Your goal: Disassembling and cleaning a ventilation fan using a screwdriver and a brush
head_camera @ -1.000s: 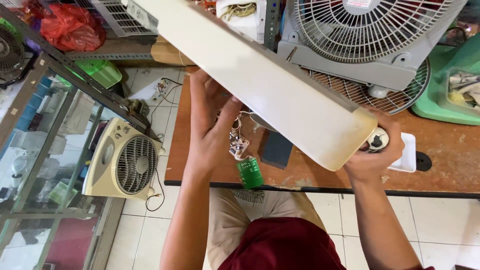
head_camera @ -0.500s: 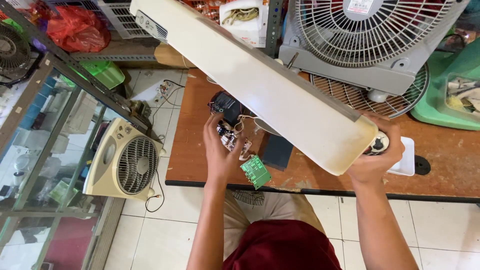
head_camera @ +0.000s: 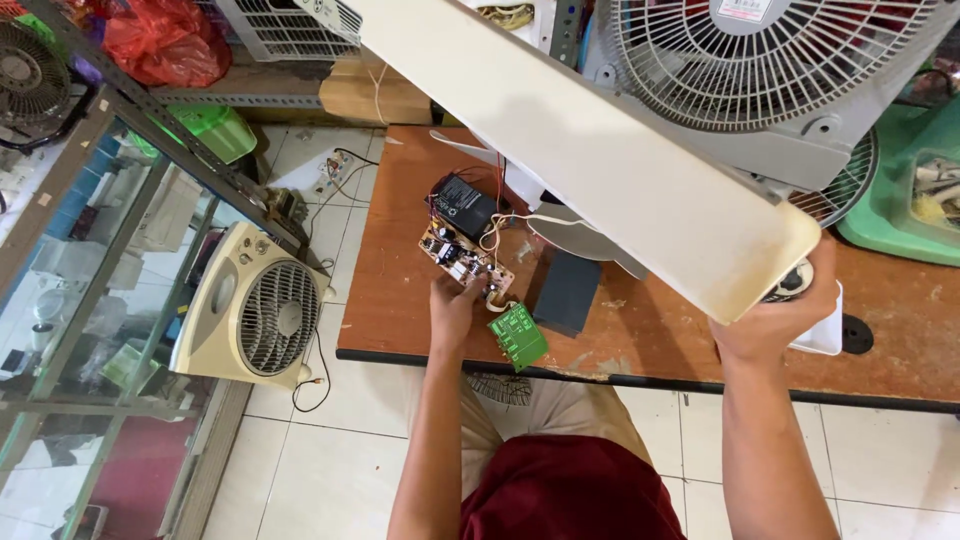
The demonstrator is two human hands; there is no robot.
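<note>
Head view looked straight down on a worn brown wooden workbench [head_camera: 640, 330] with a pale tiled floor below it. The left hand [head_camera: 455, 310] was closed around the near end of a tan printed circuit board [head_camera: 465, 262] crowded with small parts, holding it just above the bench near the front edge. A small green circuit board [head_camera: 517, 336] hung beside that hand, joined to the tan board by thin white wires, and a black rectangular battery pack [head_camera: 466, 205] lay at the tan board's far end, tied to it by red and black leads. A dark grey rectangular block [head_camera: 567, 291] lay on the bench just right of the green board. The right hand [head_camera: 775, 325] was clenched around the lower end of a long cream plastic housing [head_camera: 600, 150] that ran diagonally up across the scene; the round dark piece at its tip, under the fingers, was probably a knob or cap, though too little showed to be sure. Behind the housing stood a grey box fan with a round white grille [head_camera: 770, 70]. On the floor to the left sat a cream box fan [head_camera: 250, 310] beside a glass display cabinet [head_camera: 80, 300].
</note>
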